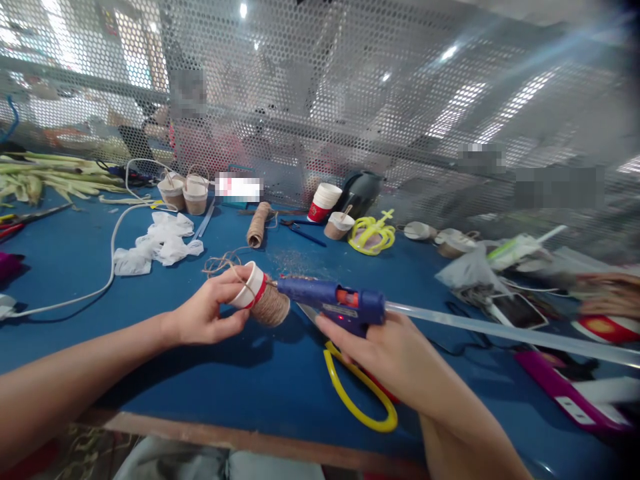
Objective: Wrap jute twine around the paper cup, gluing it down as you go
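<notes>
A paper cup [270,305], its lower part wrapped in brown twine, lies tilted on its side in my left hand [213,307], whose fingers close round the white and red rim end. Loose twine [223,262] trails behind those fingers. My right hand [383,353] grips a blue glue gun [330,298] with a red light on its side. The gun's nozzle touches or nearly touches the cup's twine. From the gun's rear a long clear glue stick [465,328] runs to the right. Scissors with yellow handles [360,393] lie beneath the right hand.
Behind stand a twine roll [259,225], pliers [303,231], stacked cups [324,203] and a yellow crown-shaped piece [371,233]. White lace [160,243] and a cable [114,247] lie left. At right are a phone [517,311], a purple power strip [570,393] and another person's hand [610,293].
</notes>
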A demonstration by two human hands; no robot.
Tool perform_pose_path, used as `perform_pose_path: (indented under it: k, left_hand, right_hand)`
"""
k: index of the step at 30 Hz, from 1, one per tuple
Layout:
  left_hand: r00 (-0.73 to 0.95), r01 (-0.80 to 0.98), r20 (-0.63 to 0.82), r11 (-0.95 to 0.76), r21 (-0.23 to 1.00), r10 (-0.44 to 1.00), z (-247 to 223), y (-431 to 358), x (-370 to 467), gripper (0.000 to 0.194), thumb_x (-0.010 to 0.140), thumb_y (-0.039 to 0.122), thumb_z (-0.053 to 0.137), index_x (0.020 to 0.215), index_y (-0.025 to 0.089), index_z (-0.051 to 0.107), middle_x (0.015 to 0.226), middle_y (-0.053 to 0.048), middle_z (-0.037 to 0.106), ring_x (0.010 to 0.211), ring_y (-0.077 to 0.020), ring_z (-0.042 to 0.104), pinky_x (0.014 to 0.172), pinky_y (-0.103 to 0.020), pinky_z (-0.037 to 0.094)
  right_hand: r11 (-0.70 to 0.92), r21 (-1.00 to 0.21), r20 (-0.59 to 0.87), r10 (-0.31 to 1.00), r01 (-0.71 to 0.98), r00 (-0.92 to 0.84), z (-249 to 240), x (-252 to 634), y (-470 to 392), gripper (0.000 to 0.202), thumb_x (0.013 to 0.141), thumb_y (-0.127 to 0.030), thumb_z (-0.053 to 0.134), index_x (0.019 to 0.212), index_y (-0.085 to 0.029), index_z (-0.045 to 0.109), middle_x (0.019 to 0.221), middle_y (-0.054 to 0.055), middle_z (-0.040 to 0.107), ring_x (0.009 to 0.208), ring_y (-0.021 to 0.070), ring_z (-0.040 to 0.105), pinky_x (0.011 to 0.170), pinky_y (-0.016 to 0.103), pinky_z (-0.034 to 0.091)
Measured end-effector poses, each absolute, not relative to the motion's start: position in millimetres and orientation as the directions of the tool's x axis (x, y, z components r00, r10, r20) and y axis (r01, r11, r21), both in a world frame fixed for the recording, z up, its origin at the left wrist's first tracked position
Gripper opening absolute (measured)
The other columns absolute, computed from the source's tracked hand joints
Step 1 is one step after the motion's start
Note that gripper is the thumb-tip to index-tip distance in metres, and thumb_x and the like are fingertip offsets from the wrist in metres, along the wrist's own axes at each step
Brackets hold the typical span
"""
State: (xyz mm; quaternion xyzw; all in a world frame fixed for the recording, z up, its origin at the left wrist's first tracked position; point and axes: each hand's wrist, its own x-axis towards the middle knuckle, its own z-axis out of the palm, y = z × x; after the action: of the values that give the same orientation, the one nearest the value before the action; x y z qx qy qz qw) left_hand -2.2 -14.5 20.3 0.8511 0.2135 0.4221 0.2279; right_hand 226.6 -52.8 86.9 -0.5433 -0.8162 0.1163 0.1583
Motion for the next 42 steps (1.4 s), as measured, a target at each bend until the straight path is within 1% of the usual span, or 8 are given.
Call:
perform_pose_path:
  k: [4, 11, 18, 22, 27, 34, 39, 42]
  left_hand:
    - [0.553, 0.165, 0.617, -0.8, 0.577, 0.559, 20.6, -14.5, -2.6, 0.012, 0.074, 0.008, 0.044, 0.073, 0.012, 0.055, 0.095, -0.012, 0.059, 0.094, -0.0208, 0.052, 0.089, -0.035, 0.04]
    - [0.553, 0.177, 0.612, -0.798, 0.576, 0.565, 21.0, -13.8, -2.5, 0.016, 0.075, 0.007, 0.043, 0.079, 0.012, 0.057, 0.099, -0.011, 0.06, 0.097, -0.0209, 0.053, 0.093, -0.036, 0.037]
    - [0.549, 0.223, 0.589, -0.783, 0.581, 0.593, 23.8, -15.4, -2.0, 0.016, 0.074, 0.006, 0.043, 0.076, 0.012, 0.058, 0.095, -0.01, 0.062, 0.099, -0.0207, 0.052, 0.092, -0.033, 0.039]
    - [0.546, 0.254, 0.58, -0.78, 0.572, 0.604, 22.6, -15.8, -3.0, 0.018, 0.075, 0.008, 0.043, 0.08, 0.012, 0.06, 0.101, -0.011, 0.06, 0.102, -0.0217, 0.051, 0.094, -0.036, 0.037]
    - [0.575, 0.24, 0.59, -0.806, 0.541, 0.567, 20.9, -16.0, -3.8, 0.017, 0.073, 0.009, 0.045, 0.084, 0.011, 0.058, 0.104, -0.013, 0.058, 0.102, -0.023, 0.05, 0.094, -0.037, 0.038]
    - [0.577, 0.21, 0.626, -0.836, 0.508, 0.525, 22.2, -18.8, -2.4, 0.013, 0.073, 0.008, 0.045, 0.077, 0.012, 0.056, 0.097, -0.013, 0.058, 0.097, -0.0226, 0.051, 0.087, -0.035, 0.042]
    - [0.589, 0.214, 0.63, -0.849, 0.482, 0.506, 23.0, -19.6, -1.2, 0.012, 0.071, 0.008, 0.045, 0.075, 0.013, 0.055, 0.09, -0.011, 0.057, 0.094, -0.0215, 0.051, 0.089, -0.036, 0.041]
    - [0.592, 0.226, 0.61, -0.835, 0.501, 0.526, 21.7, -19.5, -1.2, 0.012, 0.072, 0.008, 0.045, 0.076, 0.013, 0.055, 0.094, -0.011, 0.057, 0.097, -0.0212, 0.051, 0.092, -0.035, 0.039]
  right_hand:
    - [0.377, -0.37, 0.163, 0.926, 0.849, -0.341, 88.0, 224.0, -56.4, 0.022, 0.078, -0.035, 0.047, 0.063, -0.02, 0.055, 0.053, 0.0, 0.059, 0.06, 0.0173, 0.057, 0.055, 0.027, 0.043]
    - [0.418, -0.416, 0.161, 0.908, 0.807, -0.387, 88.6, 220.0, -60.7, 0.02, 0.077, -0.032, 0.047, 0.065, -0.02, 0.059, 0.056, 0.0, 0.061, 0.057, 0.0158, 0.057, 0.058, 0.026, 0.045]
    - [0.466, -0.401, 0.126, 0.881, 0.789, -0.456, 91.8, 216.0, -59.7, 0.018, 0.076, -0.024, 0.046, 0.078, -0.019, 0.063, 0.079, 0.006, 0.066, 0.075, 0.0199, 0.061, 0.07, 0.032, 0.048]
    - [0.442, -0.431, 0.139, 0.894, 0.787, -0.425, 88.7, 219.9, -59.3, 0.017, 0.078, -0.027, 0.047, 0.074, -0.02, 0.062, 0.072, 0.003, 0.065, 0.066, 0.0169, 0.06, 0.064, 0.028, 0.048]
    - [0.376, -0.408, 0.147, 0.927, 0.832, -0.346, 89.1, 225.7, -56.5, 0.022, 0.077, -0.033, 0.048, 0.061, -0.02, 0.056, 0.053, 0.0, 0.059, 0.062, 0.0175, 0.059, 0.055, 0.026, 0.045]
    - [0.401, -0.405, 0.173, 0.916, 0.822, -0.362, 91.9, 225.6, -49.1, 0.029, 0.078, -0.033, 0.046, 0.052, -0.021, 0.051, 0.042, -0.002, 0.053, 0.052, 0.0152, 0.055, 0.056, 0.026, 0.044]
    - [0.273, -0.563, 0.057, 0.954, 0.78, -0.293, 93.3, 224.9, -44.5, 0.034, 0.077, -0.035, 0.048, 0.047, -0.019, 0.046, 0.04, -0.003, 0.049, 0.043, 0.0107, 0.049, 0.051, 0.024, 0.042]
    - [0.143, -0.736, -0.043, 0.966, 0.662, -0.256, 89.7, 228.1, -33.2, 0.025, 0.076, -0.037, 0.052, 0.061, -0.017, 0.052, 0.042, -0.005, 0.048, 0.039, 0.0084, 0.045, 0.046, 0.022, 0.04]
